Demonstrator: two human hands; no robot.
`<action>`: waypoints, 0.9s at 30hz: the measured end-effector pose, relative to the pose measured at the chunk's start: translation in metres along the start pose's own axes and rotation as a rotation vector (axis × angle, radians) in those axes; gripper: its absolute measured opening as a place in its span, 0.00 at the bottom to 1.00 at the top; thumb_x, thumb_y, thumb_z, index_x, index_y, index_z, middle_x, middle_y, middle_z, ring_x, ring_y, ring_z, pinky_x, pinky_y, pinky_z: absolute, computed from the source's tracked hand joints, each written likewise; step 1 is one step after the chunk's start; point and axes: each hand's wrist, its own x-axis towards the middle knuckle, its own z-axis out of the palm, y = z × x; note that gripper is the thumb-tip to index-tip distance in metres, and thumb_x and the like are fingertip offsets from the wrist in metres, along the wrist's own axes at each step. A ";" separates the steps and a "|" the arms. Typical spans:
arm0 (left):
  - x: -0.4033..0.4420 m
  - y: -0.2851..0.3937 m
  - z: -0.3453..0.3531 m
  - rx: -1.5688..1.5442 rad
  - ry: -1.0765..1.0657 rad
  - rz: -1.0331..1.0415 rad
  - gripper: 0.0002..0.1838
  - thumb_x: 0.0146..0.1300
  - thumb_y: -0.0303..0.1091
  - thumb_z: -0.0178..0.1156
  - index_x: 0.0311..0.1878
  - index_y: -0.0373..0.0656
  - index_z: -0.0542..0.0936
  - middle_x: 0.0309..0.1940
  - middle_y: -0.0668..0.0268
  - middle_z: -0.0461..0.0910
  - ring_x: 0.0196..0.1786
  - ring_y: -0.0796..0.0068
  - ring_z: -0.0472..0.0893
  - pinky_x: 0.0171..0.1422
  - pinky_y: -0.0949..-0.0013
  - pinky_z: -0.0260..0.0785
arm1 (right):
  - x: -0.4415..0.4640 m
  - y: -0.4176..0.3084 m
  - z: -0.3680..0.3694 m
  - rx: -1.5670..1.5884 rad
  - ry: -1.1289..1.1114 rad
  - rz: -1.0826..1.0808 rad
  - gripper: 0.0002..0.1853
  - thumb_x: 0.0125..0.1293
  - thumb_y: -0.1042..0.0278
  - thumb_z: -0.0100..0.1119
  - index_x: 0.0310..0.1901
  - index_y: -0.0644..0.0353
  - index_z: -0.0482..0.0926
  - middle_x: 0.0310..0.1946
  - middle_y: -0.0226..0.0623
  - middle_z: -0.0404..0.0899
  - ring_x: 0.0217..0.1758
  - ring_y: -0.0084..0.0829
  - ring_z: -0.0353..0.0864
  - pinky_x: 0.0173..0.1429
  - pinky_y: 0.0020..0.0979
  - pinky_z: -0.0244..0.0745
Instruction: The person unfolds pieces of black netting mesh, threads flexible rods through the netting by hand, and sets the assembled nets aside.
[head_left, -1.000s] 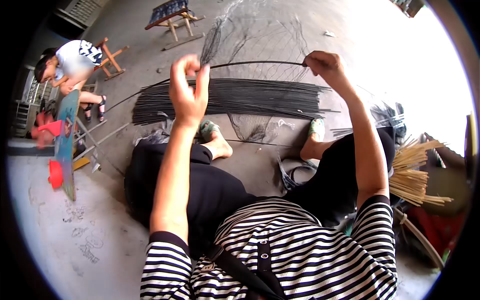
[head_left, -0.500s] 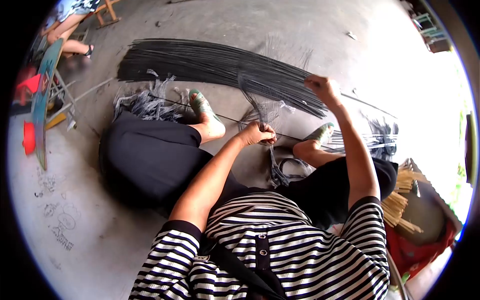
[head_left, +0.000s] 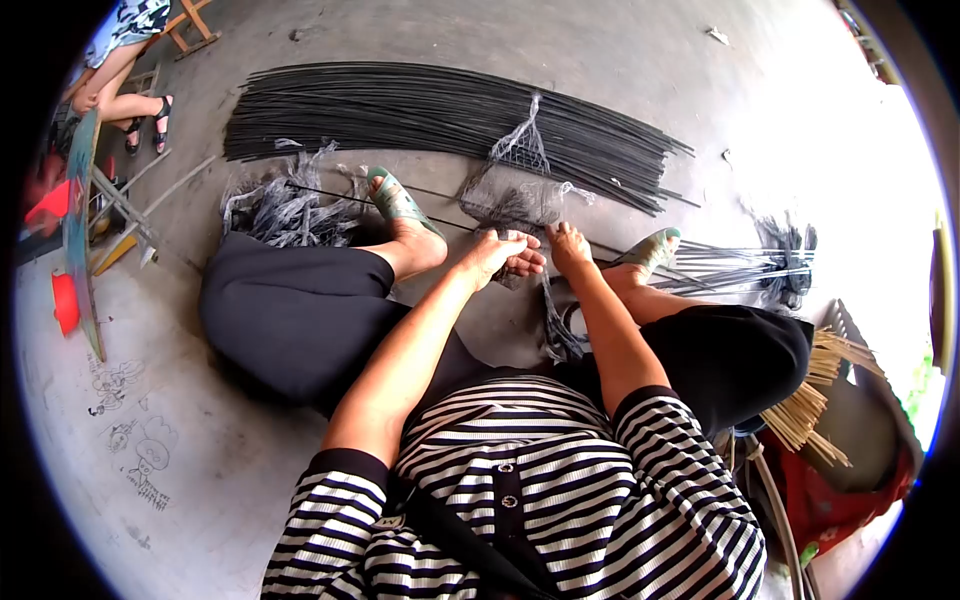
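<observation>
My left hand [head_left: 504, 256] is held palm up between my knees, its fingers loosely stretched out toward my other hand. Close beside it, my right hand [head_left: 570, 248] has its fingers pressed together at the edge of thin, see-through netting [head_left: 512, 205]; the exact grip is hard to see. The netting spreads just beyond both hands, and a whitish bunched part [head_left: 526, 140] lies over a wide bundle of long black rods [head_left: 370, 110] on the floor. A twisted grey strip of the same sort of material [head_left: 556, 325] hangs below my hands.
Shredded grey strands [head_left: 290, 208] lie by my left foot. Thin rods tied with dark strands [head_left: 790, 265] lie beyond my right foot. Pale split sticks [head_left: 800, 400] and a red bag [head_left: 840, 500] are at right. Another person's legs [head_left: 125, 95] and a blue-green board [head_left: 80, 230] are at left.
My right hand has come down and inward from far right, beside my left. Dark strands stretched between the hands are now lowered. My left hand's fingers have loosened from a pinch.
</observation>
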 end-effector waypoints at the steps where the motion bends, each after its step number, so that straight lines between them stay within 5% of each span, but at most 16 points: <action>1: 0.002 -0.003 0.001 0.010 -0.015 -0.019 0.16 0.69 0.37 0.49 0.51 0.35 0.71 0.42 0.53 0.81 0.43 0.65 0.83 0.45 0.68 0.76 | -0.009 -0.002 0.006 0.018 0.040 -0.014 0.12 0.64 0.66 0.48 0.47 0.54 0.77 0.46 0.42 0.78 0.53 0.40 0.76 0.53 0.39 0.72; 6: 0.007 -0.004 0.015 -0.186 -0.062 -0.155 0.18 0.68 0.37 0.49 0.54 0.32 0.71 0.43 0.51 0.81 0.43 0.62 0.83 0.49 0.66 0.76 | -0.013 0.006 -0.028 0.244 -0.103 -0.023 0.11 0.60 0.68 0.52 0.44 0.57 0.78 0.45 0.44 0.78 0.49 0.42 0.79 0.51 0.40 0.75; 8: 0.014 -0.002 0.007 -0.408 -0.171 -0.003 0.18 0.68 0.35 0.49 0.55 0.32 0.72 0.46 0.51 0.79 0.49 0.59 0.80 0.54 0.62 0.74 | -0.005 0.014 -0.029 0.419 0.004 0.012 0.13 0.59 0.64 0.55 0.44 0.59 0.80 0.41 0.44 0.80 0.46 0.42 0.81 0.48 0.40 0.77; 9: 0.015 0.004 0.005 -0.521 -0.194 0.092 0.18 0.68 0.35 0.49 0.54 0.32 0.72 0.48 0.51 0.79 0.51 0.58 0.79 0.56 0.61 0.73 | 0.009 0.021 -0.034 0.262 -0.015 -0.115 0.17 0.60 0.57 0.57 0.44 0.59 0.81 0.38 0.44 0.82 0.44 0.36 0.82 0.45 0.35 0.77; 11: 0.017 0.018 -0.006 -0.637 -0.136 0.127 0.18 0.68 0.34 0.48 0.57 0.35 0.71 0.54 0.53 0.75 0.56 0.58 0.76 0.61 0.57 0.69 | 0.014 0.033 -0.050 1.275 -0.134 0.239 0.21 0.63 0.49 0.56 0.43 0.62 0.82 0.37 0.42 0.83 0.40 0.31 0.82 0.43 0.32 0.76; 13: 0.016 0.026 -0.003 -0.635 0.004 0.215 0.18 0.68 0.34 0.49 0.58 0.38 0.70 0.53 0.56 0.76 0.57 0.59 0.75 0.61 0.57 0.68 | 0.000 0.027 -0.096 1.673 -0.159 0.159 0.25 0.68 0.46 0.50 0.39 0.65 0.82 0.35 0.34 0.82 0.35 0.26 0.79 0.42 0.26 0.74; 14: 0.019 0.024 -0.003 -0.629 0.066 0.221 0.16 0.68 0.34 0.49 0.56 0.38 0.72 0.51 0.57 0.77 0.56 0.60 0.75 0.61 0.59 0.68 | -0.002 0.025 -0.108 1.751 -0.231 0.103 0.27 0.64 0.44 0.55 0.41 0.66 0.81 0.36 0.37 0.82 0.38 0.26 0.79 0.44 0.27 0.73; 18: 0.026 0.014 -0.004 -0.556 0.224 0.226 0.13 0.67 0.34 0.50 0.50 0.38 0.77 0.47 0.59 0.80 0.53 0.65 0.77 0.61 0.63 0.67 | -0.008 -0.007 -0.129 1.384 -0.128 0.004 0.30 0.56 0.41 0.64 0.45 0.64 0.81 0.36 0.34 0.80 0.40 0.24 0.76 0.46 0.27 0.71; 21: 0.033 0.005 -0.012 -0.612 0.175 0.240 0.10 0.67 0.33 0.49 0.45 0.39 0.77 0.43 0.59 0.80 0.50 0.64 0.79 0.58 0.61 0.69 | 0.001 -0.031 -0.109 1.442 0.105 -0.051 0.17 0.61 0.58 0.63 0.43 0.64 0.80 0.33 0.32 0.80 0.33 0.24 0.77 0.40 0.24 0.71; 24: 0.020 0.008 -0.020 -0.743 0.199 0.314 0.08 0.66 0.31 0.48 0.38 0.41 0.76 0.37 0.59 0.80 0.43 0.60 0.80 0.53 0.58 0.72 | 0.007 -0.019 -0.090 1.821 0.246 0.159 0.11 0.63 0.65 0.61 0.40 0.65 0.80 0.29 0.30 0.78 0.28 0.23 0.75 0.36 0.24 0.72; 26: 0.014 0.012 -0.040 -0.818 0.268 0.360 0.08 0.66 0.30 0.46 0.32 0.42 0.73 0.27 0.60 0.77 0.34 0.58 0.80 0.47 0.54 0.73 | 0.004 0.014 -0.071 1.977 0.485 0.569 0.07 0.64 0.67 0.60 0.37 0.62 0.79 0.24 0.29 0.76 0.26 0.22 0.75 0.31 0.25 0.73; 27: 0.018 0.001 -0.066 -0.822 0.137 0.366 0.08 0.68 0.32 0.48 0.34 0.42 0.75 0.29 0.62 0.79 0.34 0.61 0.79 0.45 0.56 0.74 | 0.000 0.032 -0.058 1.968 0.494 0.723 0.07 0.64 0.66 0.60 0.35 0.60 0.79 0.24 0.28 0.76 0.25 0.22 0.75 0.28 0.25 0.73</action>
